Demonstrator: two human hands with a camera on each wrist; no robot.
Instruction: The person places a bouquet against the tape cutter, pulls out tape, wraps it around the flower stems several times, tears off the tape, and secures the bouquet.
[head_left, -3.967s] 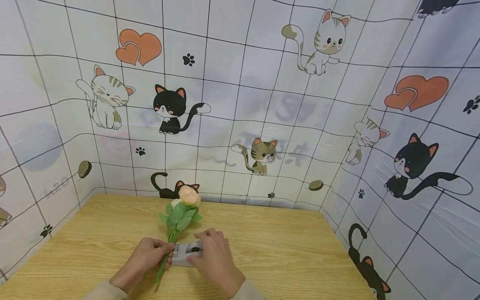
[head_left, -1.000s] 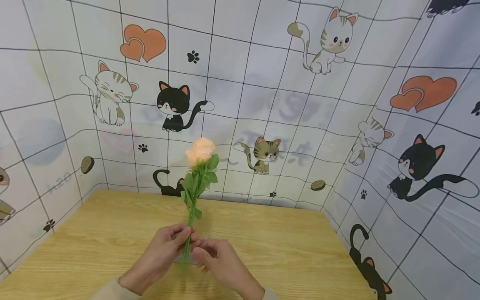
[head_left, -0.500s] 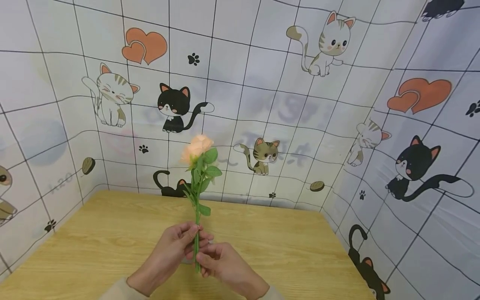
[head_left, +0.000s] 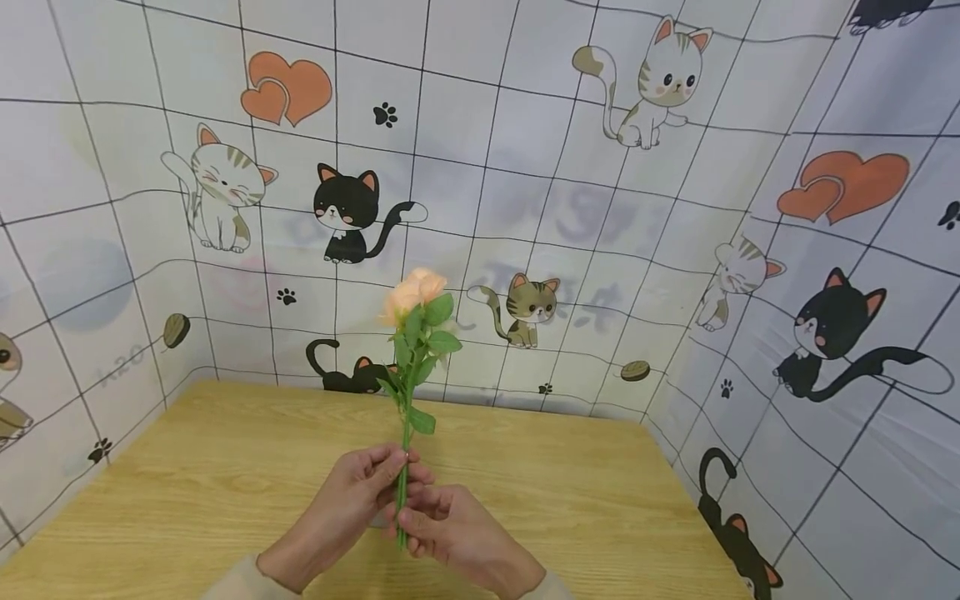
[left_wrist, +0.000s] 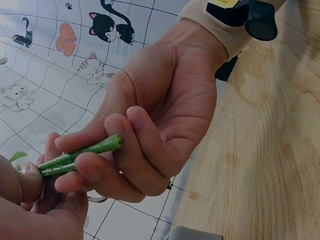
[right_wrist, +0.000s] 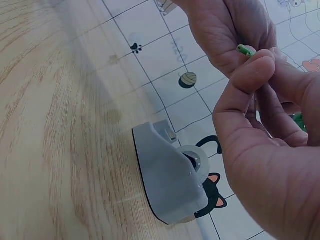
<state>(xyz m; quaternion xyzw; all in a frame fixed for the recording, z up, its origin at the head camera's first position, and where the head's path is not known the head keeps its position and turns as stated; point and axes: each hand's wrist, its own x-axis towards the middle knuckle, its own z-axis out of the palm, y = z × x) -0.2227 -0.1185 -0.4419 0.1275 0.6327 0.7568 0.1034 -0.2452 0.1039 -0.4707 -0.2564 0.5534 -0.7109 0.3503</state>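
Observation:
Peach-coloured roses (head_left: 416, 292) with green leaves stand nearly upright above the table in the head view. Their green stems (left_wrist: 100, 146) are bunched together, and at least two cut ends show in the left wrist view. Between thumb and fingers, my left hand (head_left: 352, 500) pinches the bunch below the lowest leaf. Lower down, my right hand (head_left: 457, 533) pinches the same stems near their ends. A grey tape dispenser (right_wrist: 167, 175) with a roll in it rests on the table, below and beside the hands; in the head view they hide nearly all of it.
The wooden table (head_left: 562, 492) extends around both hands. Behind it and along its sides hangs a white gridded sheet (head_left: 480, 208) printed with cats and hearts. A black device (left_wrist: 260, 20) is strapped at the right wrist.
Four seconds ago the roses leaned low beside the dispenser, with my right hand on it. Since then they have risen upright, and my right hand has taken the lower stems. Lately everything shifts slightly right.

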